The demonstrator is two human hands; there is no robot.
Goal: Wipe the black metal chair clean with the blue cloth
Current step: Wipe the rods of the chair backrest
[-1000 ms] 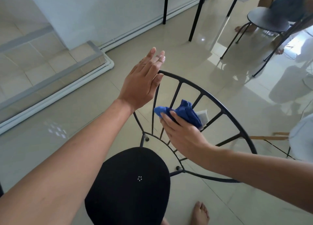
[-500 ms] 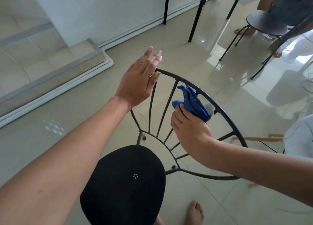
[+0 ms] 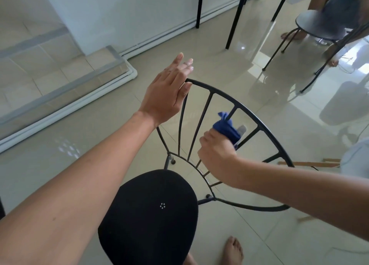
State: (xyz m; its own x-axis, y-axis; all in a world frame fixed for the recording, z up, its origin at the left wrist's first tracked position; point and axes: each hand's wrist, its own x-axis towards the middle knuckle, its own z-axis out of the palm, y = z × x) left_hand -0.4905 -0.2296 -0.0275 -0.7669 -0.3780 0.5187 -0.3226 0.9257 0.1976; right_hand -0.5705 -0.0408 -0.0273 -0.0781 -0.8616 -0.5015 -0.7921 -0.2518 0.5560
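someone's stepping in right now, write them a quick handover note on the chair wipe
Left hand: open, fingers spread, palm resting on the left end of the black metal chair backrest rim, steadying it.
Right hand: closed around the blue cloth, which is wrapped round one backrest spoke near the middle.
Done: cannot tell which bars are already clean.
Left: finish this spoke, then likely the other spokes, the curved rim, the lower frame and the black seat.
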